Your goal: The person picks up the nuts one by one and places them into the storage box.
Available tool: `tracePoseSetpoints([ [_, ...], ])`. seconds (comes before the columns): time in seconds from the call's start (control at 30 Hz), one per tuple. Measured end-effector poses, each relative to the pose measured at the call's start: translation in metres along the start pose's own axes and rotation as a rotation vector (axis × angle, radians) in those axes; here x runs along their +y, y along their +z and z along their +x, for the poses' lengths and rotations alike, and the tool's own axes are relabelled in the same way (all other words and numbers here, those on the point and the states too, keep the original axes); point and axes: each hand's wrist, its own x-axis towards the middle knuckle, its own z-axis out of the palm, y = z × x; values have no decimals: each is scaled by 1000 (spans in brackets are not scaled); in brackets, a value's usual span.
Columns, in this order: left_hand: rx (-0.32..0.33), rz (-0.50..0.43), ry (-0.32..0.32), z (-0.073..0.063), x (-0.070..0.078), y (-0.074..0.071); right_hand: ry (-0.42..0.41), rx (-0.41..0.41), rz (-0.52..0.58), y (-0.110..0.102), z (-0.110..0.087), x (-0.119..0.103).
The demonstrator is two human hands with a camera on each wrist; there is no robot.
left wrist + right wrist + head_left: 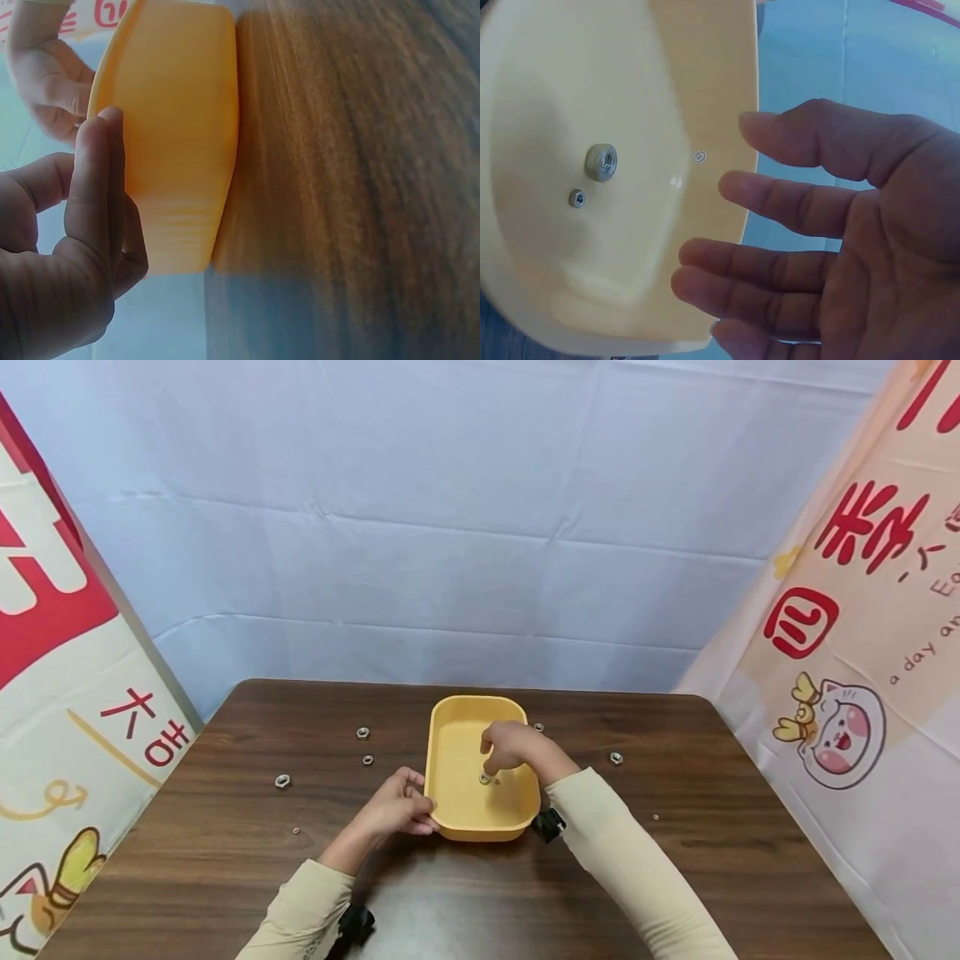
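Observation:
A yellow tray (483, 835) stands on the table. My left hand (401, 806) holds its left rim near the front corner, with fingers against the outer wall in the left wrist view. Over the tray's inside hovers my right hand (513, 747), its fingers loosely bent and apart, with nothing between them in the right wrist view. Below it on the tray floor lie a larger metal nut (601, 163) and a small nut (577, 199). A tiny ring-shaped metal piece (699, 156) shows nearer the fingers; whether it lies or falls, I cannot tell.
Left of the tray, several nuts are scattered, among them a large one (282, 782) and a tiny one (296, 831). On the right lie a nut (617, 758), a tiny nut (656, 817) and one nut (538, 727) close to the tray. Cloth hangs behind the brown table (465, 902).

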Motion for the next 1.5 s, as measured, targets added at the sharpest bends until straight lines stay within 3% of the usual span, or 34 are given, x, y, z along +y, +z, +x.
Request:
tracePoseSetpoints([
  [0.37,-9,0,1,1,-2,-1,10,142,132,-4,-29,17],
  [0.53,-10,3,3,1,-1,-3,16,177,111,-6,-40,24],
  [0.97,-11,8,-4,1,-2,-4,-20,216,85,-6,-57,46],
  [1.5,-29,11,-1,5,-1,-8,33,228,90,-4,-74,72],
])
